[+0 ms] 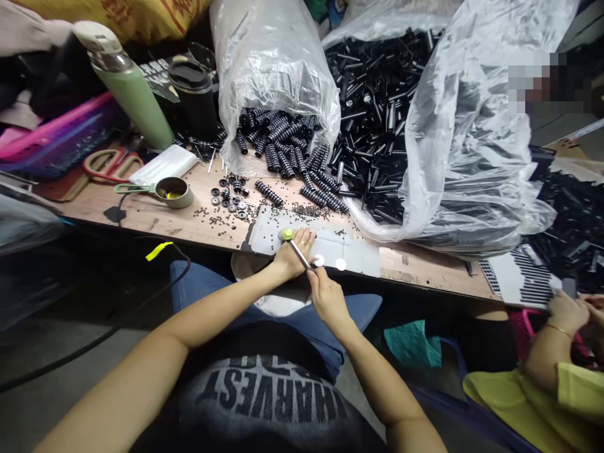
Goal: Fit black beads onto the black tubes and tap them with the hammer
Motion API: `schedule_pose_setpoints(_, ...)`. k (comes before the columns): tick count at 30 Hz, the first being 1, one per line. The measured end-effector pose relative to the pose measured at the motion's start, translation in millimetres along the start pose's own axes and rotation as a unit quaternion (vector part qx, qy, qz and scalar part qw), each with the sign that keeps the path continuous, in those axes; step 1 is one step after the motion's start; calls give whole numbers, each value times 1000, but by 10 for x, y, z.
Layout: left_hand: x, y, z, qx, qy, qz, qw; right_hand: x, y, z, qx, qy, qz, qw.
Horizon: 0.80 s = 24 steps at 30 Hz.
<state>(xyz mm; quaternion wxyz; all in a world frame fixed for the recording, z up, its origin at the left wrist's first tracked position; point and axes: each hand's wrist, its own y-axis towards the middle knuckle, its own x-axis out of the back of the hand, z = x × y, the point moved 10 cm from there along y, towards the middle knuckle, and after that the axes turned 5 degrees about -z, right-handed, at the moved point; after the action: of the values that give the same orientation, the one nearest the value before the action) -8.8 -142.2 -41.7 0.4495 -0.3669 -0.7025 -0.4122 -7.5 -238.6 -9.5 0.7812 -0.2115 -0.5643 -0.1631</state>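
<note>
My left hand (293, 257) lies palm down on a grey mat (368, 255) at the table's front edge, its fingers stretched out. My right hand (329, 294) is closed round the lower end of a silver rod-shaped tool (299, 253) with a rounded yellow-green end. The tool slants across the back of my left hand; whether it touches cannot be made out. Two white discs (340, 264) are on the mat beside my hands. Tiny dark rings (306, 211) are scattered behind the mat, near ribbed black cylinders (268, 193).
Plastic bags (278, 56) hold ribbed cylinders and black tubes (382, 113). At the left are a green bottle (136, 94), scissors (113, 165), a small handled cup (174, 192) and a dark lidded cup (193, 94). A co-worker's hand (569, 311) is at the far right.
</note>
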Motion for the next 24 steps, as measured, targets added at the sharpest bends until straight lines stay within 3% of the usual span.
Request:
schedule_pose_setpoints(4,194,20,-12,17,-22,37,999,284,144,-357,-64,-8,-71,995)
schedule_pose_setpoints(6,315,-66,-125,-5,-49,50,998,329,223,-615,-98,-33,-81,991)
schedule_pose_setpoints(8,454,-100,-36,25,-84,43,995,306,281,-867,-126,-61,-82,987)
schedule_pose_setpoints(10,625,-29,433,152,-101,-8,983,272,313,-1054,-137,-83,-95,982)
schedule_pose_setpoints(11,722,16,770,239,-101,-50,964,266,328,-1102,-131,-87,-109,981)
schedule_pose_setpoints(13,859,152,1363,353,-110,-129,920,294,380,-1095,-90,-70,-148,982)
schedule_pose_setpoints(15,806,316,1800,428,-95,-123,890,393,483,-1003,-28,-31,-191,981)
schedule_pose_setpoints(17,668,460,2001,454,-76,-75,885,556,672,-925,16,-1,-231,973)
schedule_pose_setpoints(19,545,526,2004,446,-71,-41,891,735,968,-908,24,-3,-258,966)
schedule_pose_setpoints(21,495,540,1885,412,-89,-46,906,857,1357,-947,3,-28,-257,966)
schedule_pose_setpoints(24,506,525,1624,342,-198,-92,914,934,1922,-1181,-117,-44,-237,963)
